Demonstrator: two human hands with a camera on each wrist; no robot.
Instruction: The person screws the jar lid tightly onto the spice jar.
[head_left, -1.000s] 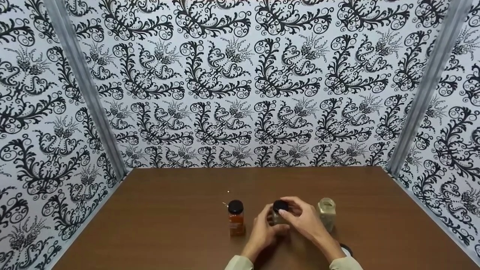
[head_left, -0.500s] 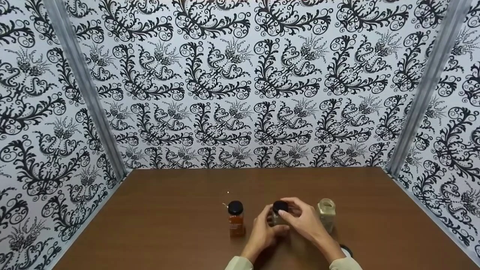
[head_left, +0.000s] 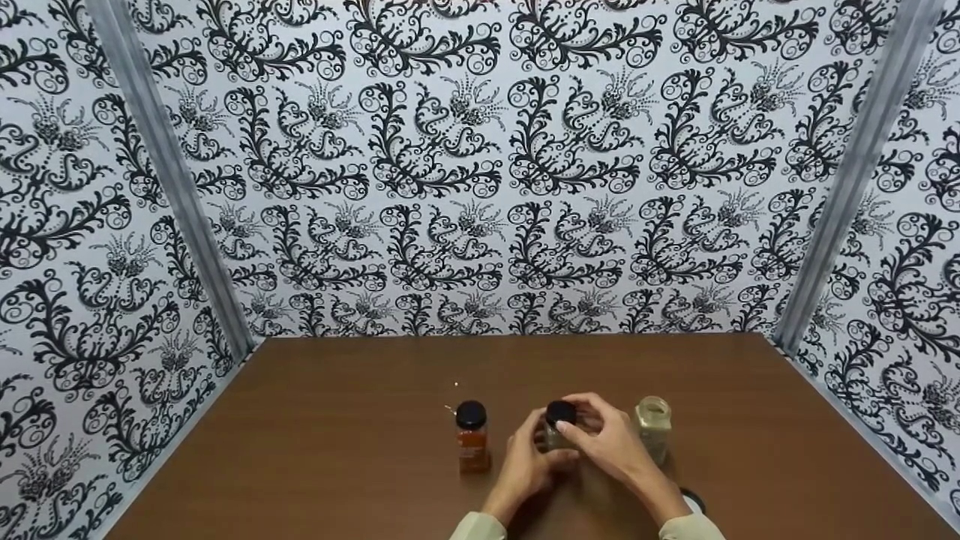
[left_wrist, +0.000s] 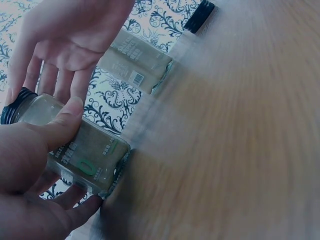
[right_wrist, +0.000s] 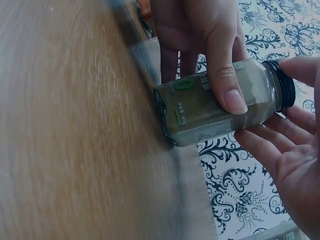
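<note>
A square glass spice jar [right_wrist: 200, 107] of greenish-brown powder stands upright on the table between both hands. My left hand [head_left: 525, 463] grips its body, the thumb across the label in the right wrist view. My right hand [head_left: 611, 441] pinches the black lid [head_left: 561, 413] on the jar's top between thumb and fingers. In the left wrist view the lid [left_wrist: 19, 106] sits on the jar's neck; whether it is screwed tight I cannot tell. Right of the hands stands a lidless jar [head_left: 654, 427] of pale powder, its mouth uncovered.
A capped jar of orange-red spice [head_left: 472, 442] stands to the left of the hands. Near the right forearm lies a loose black lid [head_left: 693, 501], partly hidden. Small light specks [head_left: 450, 409] lie behind the orange jar. Patterned walls [head_left: 465, 187] enclose the brown table [head_left: 337, 450].
</note>
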